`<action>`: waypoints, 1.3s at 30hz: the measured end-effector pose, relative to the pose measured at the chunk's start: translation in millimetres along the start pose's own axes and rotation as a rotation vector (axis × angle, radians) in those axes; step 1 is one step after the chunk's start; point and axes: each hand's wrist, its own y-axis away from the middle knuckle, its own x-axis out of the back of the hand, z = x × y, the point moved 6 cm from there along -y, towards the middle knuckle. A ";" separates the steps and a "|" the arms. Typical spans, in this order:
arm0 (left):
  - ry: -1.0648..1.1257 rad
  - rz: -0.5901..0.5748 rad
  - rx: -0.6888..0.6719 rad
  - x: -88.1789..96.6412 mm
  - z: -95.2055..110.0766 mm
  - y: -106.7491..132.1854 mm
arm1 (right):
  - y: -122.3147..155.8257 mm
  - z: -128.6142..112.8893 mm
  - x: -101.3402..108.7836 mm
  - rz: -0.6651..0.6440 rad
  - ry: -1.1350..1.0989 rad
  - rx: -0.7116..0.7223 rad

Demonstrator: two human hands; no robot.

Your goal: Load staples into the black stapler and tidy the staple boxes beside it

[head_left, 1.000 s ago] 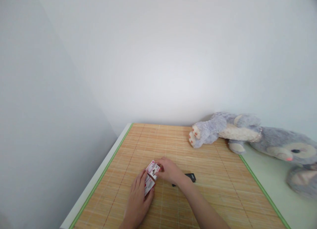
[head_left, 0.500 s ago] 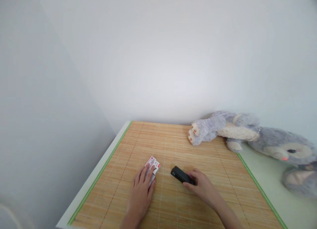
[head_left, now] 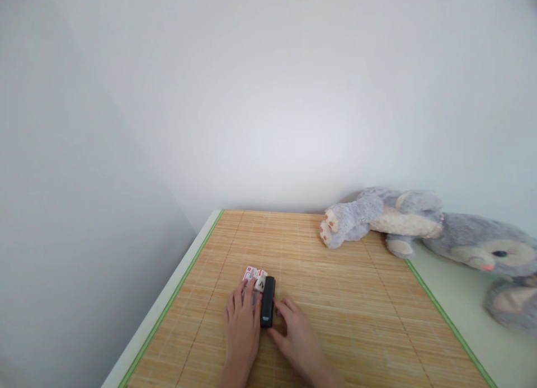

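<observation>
A small red-and-white box [head_left: 253,275] lies on the bamboo mat [head_left: 335,298]. My left hand [head_left: 242,329] rests flat on it, fingers stretched out over its near part. A slim black device [head_left: 267,301] lies lengthwise right beside the box, touching its right side. My right hand [head_left: 296,339] is at the device's near right side, with thumb and fingertips against it and fingers loosely curled.
A grey and cream plush rabbit [head_left: 436,234] lies along the back right, partly on the pale green surface [head_left: 482,321]. The mat has a green border [head_left: 176,293] at its left edge, beside a white wall.
My right hand left the box, took the black device from the right and brought it left against the box. My left hand stayed on the box.
</observation>
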 end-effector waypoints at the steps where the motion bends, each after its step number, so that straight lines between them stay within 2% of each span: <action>1: -0.002 0.004 -0.018 -0.6 -3.2 -1.4 | -5.5 -3.7 -3.2 0.004 0.017 0.019; 7: 0.003 -0.005 -0.014 1.9 -25.5 -11.2 | -29.8 -11.9 -17.7 0.034 0.116 0.095; 11: 0.001 0.005 -0.053 3.6 -28.2 -14.8 | -28.8 -9.7 -20.9 0.066 0.125 0.112; 15: -0.003 0.033 -0.023 5.9 -33.4 -17.0 | -25.4 -9.6 -20.6 0.098 0.146 0.109; 20: -0.002 0.071 0.015 7.9 -44.4 -19.4 | -30.3 -11.3 -23.7 0.061 0.231 0.081; 25: 0.039 0.076 -0.067 4.3 -47.1 -16.7 | -32.7 -17.5 -26.1 0.044 0.299 0.105; 29: 0.012 0.086 -0.063 5.5 -47.8 -17.0 | -34.0 -19.9 -27.3 0.013 0.301 0.088; 35: 0.013 0.040 -0.021 11.0 -54.0 -32.4 | -40.2 -16.5 -31.5 -0.023 0.234 0.071; 39: 0.043 0.046 -0.041 15.2 -57.6 -40.5 | -42.2 -10.0 -36.5 -0.026 0.268 0.028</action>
